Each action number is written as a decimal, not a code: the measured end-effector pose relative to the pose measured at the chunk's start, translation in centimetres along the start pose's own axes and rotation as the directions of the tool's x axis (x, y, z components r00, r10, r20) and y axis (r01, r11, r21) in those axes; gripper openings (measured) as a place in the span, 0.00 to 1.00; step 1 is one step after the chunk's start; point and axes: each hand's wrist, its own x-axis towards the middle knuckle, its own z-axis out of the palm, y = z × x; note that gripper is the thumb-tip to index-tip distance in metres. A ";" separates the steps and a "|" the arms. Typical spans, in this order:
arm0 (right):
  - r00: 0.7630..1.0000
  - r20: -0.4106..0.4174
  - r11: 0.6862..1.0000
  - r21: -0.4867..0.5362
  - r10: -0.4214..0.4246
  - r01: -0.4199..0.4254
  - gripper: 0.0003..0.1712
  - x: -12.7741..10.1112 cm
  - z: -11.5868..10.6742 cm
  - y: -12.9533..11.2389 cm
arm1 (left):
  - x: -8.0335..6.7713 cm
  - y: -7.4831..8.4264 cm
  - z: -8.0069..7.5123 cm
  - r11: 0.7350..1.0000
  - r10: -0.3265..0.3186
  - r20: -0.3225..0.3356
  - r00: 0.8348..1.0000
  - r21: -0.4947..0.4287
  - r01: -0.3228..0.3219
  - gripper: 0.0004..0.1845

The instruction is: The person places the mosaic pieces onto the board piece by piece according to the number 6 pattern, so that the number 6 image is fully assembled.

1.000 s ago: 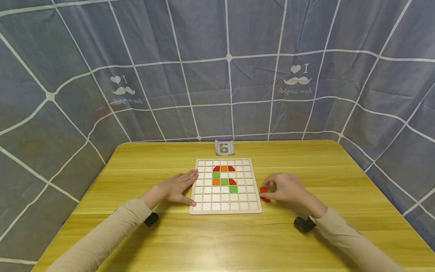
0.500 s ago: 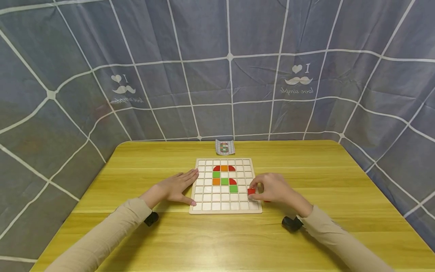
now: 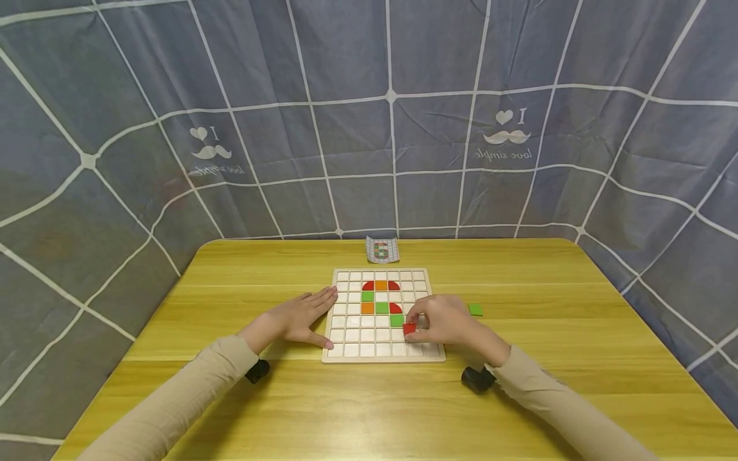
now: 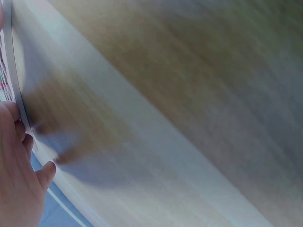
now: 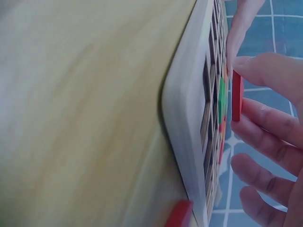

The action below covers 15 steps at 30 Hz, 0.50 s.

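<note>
One red tile (image 3: 409, 328) pinched in right hand (image 3: 441, 320) grip over board (image 3: 383, 357) near edge.

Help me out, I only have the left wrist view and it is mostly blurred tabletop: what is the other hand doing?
Observer: The right hand pinches a red tile over the grid board.
Operator: Is the tile seated in a cell?
Observer: Not yet; the right wrist view shows it held clear of the board surface.
Operator: Any loose pieces off the board?
Observer: A green tile lies on the table right of the board.
</note>
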 end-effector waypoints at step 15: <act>1.000 0.023 1.000 0.022 -0.001 0.001 0.13 1.1 1.1 -1.1 | -0.1 0.1 0.1 1.000 0.010 -0.013 1.000 -0.014 -0.010 0.58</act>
